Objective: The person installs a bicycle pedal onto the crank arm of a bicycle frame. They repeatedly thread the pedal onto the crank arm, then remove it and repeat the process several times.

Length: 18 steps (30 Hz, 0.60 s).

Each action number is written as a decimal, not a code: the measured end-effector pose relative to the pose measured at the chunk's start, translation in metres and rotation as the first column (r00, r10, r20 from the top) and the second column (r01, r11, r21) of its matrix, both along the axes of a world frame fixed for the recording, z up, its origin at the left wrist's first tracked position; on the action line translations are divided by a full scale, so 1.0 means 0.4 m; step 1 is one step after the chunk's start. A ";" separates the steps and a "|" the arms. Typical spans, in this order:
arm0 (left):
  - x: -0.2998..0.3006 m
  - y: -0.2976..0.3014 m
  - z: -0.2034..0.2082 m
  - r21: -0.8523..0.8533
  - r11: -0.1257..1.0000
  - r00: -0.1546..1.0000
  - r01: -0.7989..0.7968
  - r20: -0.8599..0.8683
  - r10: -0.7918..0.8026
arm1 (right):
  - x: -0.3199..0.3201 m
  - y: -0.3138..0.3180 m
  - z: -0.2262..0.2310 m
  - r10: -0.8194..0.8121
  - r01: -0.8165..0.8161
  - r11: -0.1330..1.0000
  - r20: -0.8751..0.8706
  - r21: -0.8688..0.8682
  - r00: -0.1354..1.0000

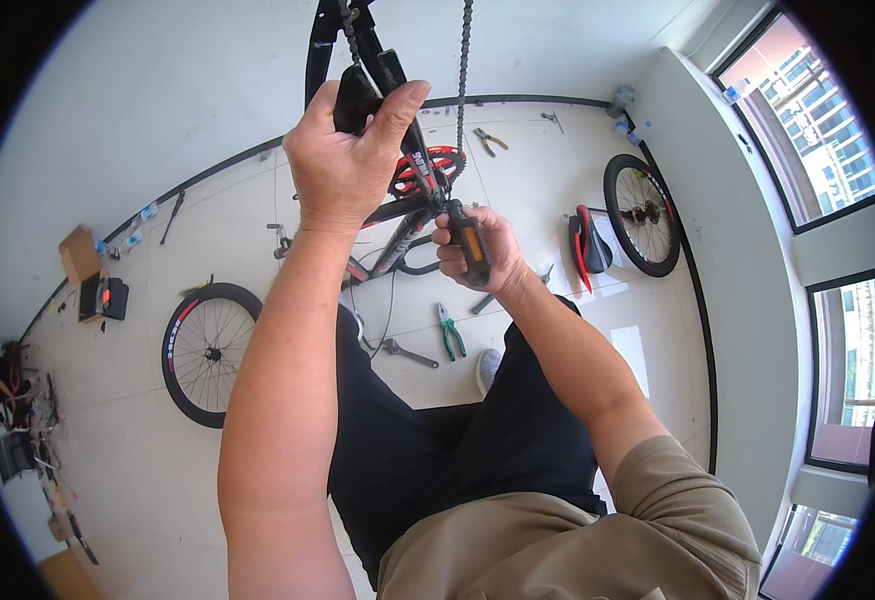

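Observation:
A black bicycle frame (399,245) stands before me, with red lettering and a red-rimmed chainring (445,160). My right hand (498,248) is closed around a black pedal (475,250) with an orange reflector, beside the frame's lower end. Higher up, my left hand (343,165) is closed on a black blocky part (356,98) beside a frame tube; what kind of part it is I cannot tell. One run of the chain (349,35) comes down to that part, and another run hangs to the chainring.
On the tiled floor lie green-handled pliers (451,332), an adjustable wrench (411,353) and yellow-handled pliers (491,142). One wheel (212,353) lies at left; another wheel (642,215) leans at right by a red-and-black saddle (589,248). An open cardboard box (80,256) stands far left.

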<state>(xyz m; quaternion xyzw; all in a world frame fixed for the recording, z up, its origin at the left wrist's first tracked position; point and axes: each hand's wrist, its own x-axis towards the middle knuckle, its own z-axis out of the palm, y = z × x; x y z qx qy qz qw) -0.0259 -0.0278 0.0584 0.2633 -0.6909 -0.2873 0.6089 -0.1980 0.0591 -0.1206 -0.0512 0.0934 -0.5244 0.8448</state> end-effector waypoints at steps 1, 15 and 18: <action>-0.002 0.002 0.003 0.006 1.000 1.000 0.010 -0.007 -0.010 | -0.004 -0.004 -0.003 0.014 -0.012 1.000 -0.095 0.022 0.995; 0.007 -0.002 -0.003 0.000 1.000 0.999 -0.020 0.041 0.020 | -0.056 0.011 0.209 -0.009 0.229 0.973 -0.996 0.011 0.088; 0.004 0.001 -0.002 0.001 1.000 0.999 -0.022 0.030 0.022 | -0.105 0.032 0.218 -0.066 0.203 0.976 -0.994 -0.083 -0.089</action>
